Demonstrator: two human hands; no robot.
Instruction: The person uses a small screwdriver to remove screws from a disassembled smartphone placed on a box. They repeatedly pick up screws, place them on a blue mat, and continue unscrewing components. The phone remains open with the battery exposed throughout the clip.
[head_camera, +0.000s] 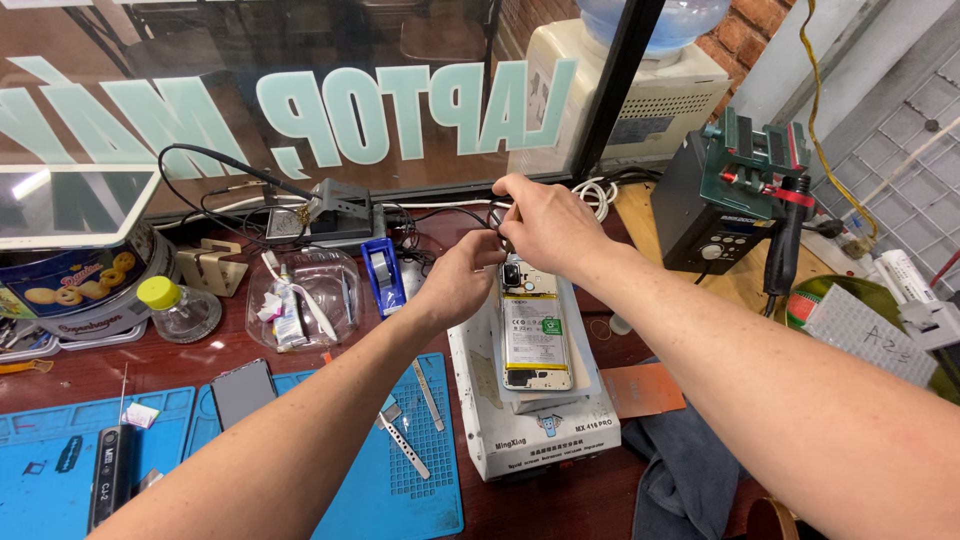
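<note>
— Above the white heating machine (540, 425), what is noted?
— Opened phone (535, 325) lies back-up on it, white battery label with green square. Left hand (460, 280) and right hand (545, 225) both pinch closed at its top edge; what they grip, cannot tell
— Behind?
— Pale lettering across glass (300, 110)

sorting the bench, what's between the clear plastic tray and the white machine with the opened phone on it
In the head view, a blue tape dispenser stands between the clear plastic tray and the white machine; the left forearm also crosses that gap.
</note>
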